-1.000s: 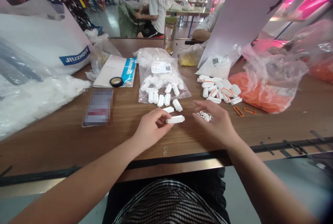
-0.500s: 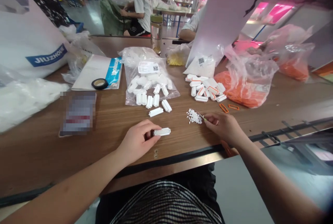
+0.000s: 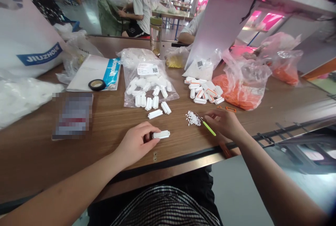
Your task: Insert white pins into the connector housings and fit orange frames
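In my left hand (image 3: 139, 142) is a white connector housing (image 3: 161, 134), pinched between thumb and fingers, its face of small holes turned up. A green-handled pick (image 3: 209, 128) lies on the table, its thin metal tip towards a heap of tiny white plugs (image 3: 193, 118). My right hand (image 3: 223, 121) is just right of the pick, fingers loosely bent and apart, with nothing seen in them. Loose white housings (image 3: 155, 114) lie beyond my left hand. Orange frames (image 3: 230, 109) are partly hidden behind my right hand.
A clear bag of white housings (image 3: 147, 75) lies at the middle back. White pieces with orange inserts (image 3: 204, 91) are piled beside a bag of orange parts (image 3: 238, 91). Black tape (image 3: 97, 85) rests on a booklet (image 3: 78, 75). A bottle (image 3: 155, 36) stands behind; two people are beyond.
My right hand has let go of the green-handled pick, which now lies on the table. My left hand keeps hold of the connector housing. The view has shifted slightly.
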The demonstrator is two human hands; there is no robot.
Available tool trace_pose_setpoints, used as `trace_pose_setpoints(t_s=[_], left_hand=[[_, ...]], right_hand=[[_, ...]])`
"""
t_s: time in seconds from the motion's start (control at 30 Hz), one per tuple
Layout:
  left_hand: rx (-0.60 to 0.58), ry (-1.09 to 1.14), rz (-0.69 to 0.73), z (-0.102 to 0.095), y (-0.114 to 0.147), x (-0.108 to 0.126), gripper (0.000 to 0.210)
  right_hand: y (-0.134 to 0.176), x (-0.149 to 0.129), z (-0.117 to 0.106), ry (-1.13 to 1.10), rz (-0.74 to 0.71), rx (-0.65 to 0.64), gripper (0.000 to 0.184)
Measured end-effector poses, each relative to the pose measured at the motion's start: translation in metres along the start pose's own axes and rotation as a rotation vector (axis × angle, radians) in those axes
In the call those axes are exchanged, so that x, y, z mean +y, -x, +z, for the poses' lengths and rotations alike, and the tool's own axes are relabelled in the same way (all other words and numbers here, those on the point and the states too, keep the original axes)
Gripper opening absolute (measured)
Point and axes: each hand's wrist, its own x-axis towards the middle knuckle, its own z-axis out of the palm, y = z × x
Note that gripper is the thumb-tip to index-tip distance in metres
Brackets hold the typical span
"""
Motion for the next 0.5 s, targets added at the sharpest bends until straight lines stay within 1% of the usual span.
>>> trace_pose_setpoints(t_s=[0.1,0.23,0.33,0.43,0.5], left_hand=[[-0.001,0.016,-0.012,-0.001,0.000,-0.001,0.017],[-0.005,0.019,-0.030,-0.001,-0.002,0.000,0.016],[-0.005,0.018,-0.042,-0.001,-0.003,0.001,0.016],[-0.009,0.018,-0.053,-0.002,-0.003,0.002,0.016],[-0.018,0.014,-0.055,-0.002,-0.003,0.003,0.016]], right_hand=[[0.000,-0.006,-0.003,-0.031,-0.040,-0.050,0.020],[-0.002,-0.013,0.006,-0.077,-0.188,-0.071,0.019],[-0.007,-0.020,0.016,0.011,-0.277,-0.081,0.020],[-0.009,-0.028,0.018,0.084,-0.296,-0.098,0.023],[-0.008,-0.030,0.016,0.100,-0.295,-0.123,0.020]])
